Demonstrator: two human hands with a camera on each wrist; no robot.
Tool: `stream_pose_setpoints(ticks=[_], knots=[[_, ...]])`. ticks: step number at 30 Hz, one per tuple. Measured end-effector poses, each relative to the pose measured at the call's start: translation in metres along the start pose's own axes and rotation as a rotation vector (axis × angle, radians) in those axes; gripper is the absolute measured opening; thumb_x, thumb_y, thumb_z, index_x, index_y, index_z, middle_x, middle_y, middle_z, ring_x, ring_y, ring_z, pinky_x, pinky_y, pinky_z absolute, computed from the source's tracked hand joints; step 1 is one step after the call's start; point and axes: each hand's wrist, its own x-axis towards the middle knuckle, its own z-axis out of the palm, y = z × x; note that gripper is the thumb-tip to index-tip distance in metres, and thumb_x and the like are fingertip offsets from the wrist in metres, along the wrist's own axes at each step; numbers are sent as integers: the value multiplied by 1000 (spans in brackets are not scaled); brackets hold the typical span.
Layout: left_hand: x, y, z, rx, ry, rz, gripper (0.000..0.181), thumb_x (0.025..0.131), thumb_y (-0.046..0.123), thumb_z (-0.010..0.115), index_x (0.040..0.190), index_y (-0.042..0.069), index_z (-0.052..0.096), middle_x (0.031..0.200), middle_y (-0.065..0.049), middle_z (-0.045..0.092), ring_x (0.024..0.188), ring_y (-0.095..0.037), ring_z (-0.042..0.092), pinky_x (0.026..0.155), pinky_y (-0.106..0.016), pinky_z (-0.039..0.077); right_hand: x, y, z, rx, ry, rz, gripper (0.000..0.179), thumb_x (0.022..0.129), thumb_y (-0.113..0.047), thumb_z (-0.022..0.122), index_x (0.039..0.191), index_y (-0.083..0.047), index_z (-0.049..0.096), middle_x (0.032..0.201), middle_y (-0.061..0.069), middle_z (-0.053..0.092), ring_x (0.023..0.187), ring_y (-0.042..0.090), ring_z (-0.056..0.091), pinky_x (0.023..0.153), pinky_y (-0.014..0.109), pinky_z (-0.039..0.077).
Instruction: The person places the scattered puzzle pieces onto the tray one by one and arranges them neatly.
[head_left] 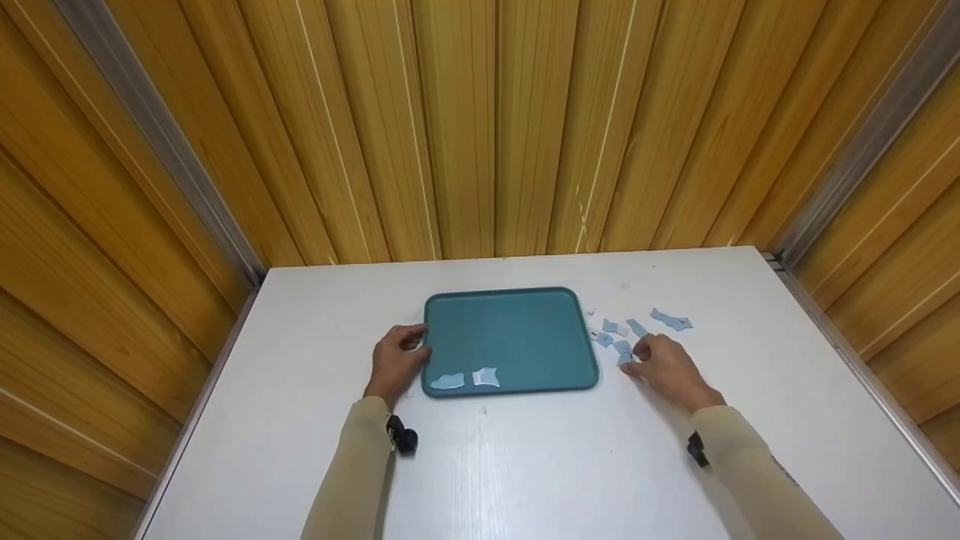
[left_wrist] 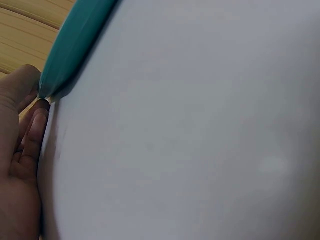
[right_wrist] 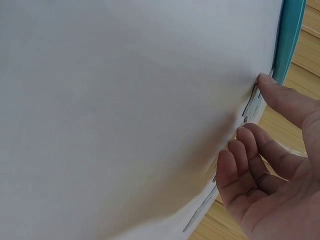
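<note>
Currently touching the left rim of a green tray with the left hand, showing a gap between thumb and forefinger. With the right hand, touching a light-blue piece on the white table, just right of the tray, and setting thumb and forefinger apart at its edges; cannot tell whether pinching it. Can see more light-blue pieces scattered near those fingertips, and two pale pieces lying inside the tray by its near rim, toward the left, slightly apart.
</note>
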Motion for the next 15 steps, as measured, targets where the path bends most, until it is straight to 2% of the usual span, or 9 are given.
stream_pose_setpoints(ticks=[15], knots=[[1,-3,0,5,-6,13,42,91,4,78,132,10,74,120,-2,68,112,-22,61,101,-41,50,-3,7,-2,33,-22,-1,28,96,-13,78,114,6,69,106,16,69,98,31,62,91,49,52]])
